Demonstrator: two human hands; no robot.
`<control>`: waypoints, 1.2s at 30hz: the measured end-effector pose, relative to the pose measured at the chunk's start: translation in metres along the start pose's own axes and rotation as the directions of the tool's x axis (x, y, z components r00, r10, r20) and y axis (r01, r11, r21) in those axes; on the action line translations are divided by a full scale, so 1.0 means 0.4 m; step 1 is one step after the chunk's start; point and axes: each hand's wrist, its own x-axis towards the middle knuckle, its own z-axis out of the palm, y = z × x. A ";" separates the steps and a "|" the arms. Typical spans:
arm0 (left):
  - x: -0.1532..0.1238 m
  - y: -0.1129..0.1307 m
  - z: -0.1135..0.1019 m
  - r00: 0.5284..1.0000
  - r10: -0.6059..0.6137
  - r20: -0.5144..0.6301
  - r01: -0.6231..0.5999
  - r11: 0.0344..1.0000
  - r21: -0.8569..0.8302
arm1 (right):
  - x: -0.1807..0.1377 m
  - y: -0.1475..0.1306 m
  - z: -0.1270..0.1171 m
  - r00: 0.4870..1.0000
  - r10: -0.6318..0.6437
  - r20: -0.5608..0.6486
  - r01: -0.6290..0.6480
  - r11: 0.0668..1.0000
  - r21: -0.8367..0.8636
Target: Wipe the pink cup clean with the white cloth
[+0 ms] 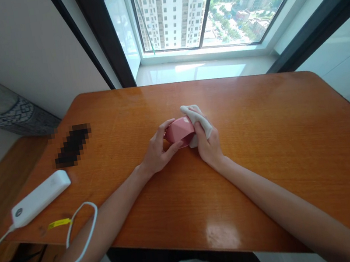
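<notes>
A small pink faceted bowl (180, 131) lies tipped on its side in the middle of the wooden table (263, 143). My left hand (158, 150) grips it from the left, thumb and fingers curled around its rim and base. My right hand (209, 145) holds a white cloth (198, 118) bunched against the bowl's right side and opening. The inside of the bowl is hidden by the cloth and my fingers.
A white power strip (39, 197) with a white cable (78, 235) and a yellow tag lies at the table's left edge. A dark pixelated object (72, 145) rests behind it. A window sill (199, 72) and window lie beyond the far edge.
</notes>
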 end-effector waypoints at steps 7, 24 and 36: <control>-0.001 0.001 -0.002 0.999 0.048 0.007 -0.048 0.999 -0.014 | -0.009 -0.011 -0.005 0.964 -0.258 0.064 0.262 0.962 -0.072; -0.001 0.002 -0.002 1.000 0.005 0.008 -0.006 1.000 0.025 | 0.006 -0.001 0.004 0.994 0.106 -0.013 -0.105 0.991 0.077; 0.000 0.004 -0.002 1.000 0.008 0.010 -0.008 1.000 0.014 | 0.002 -0.002 0.000 0.999 0.048 0.003 -0.049 0.998 0.038</control>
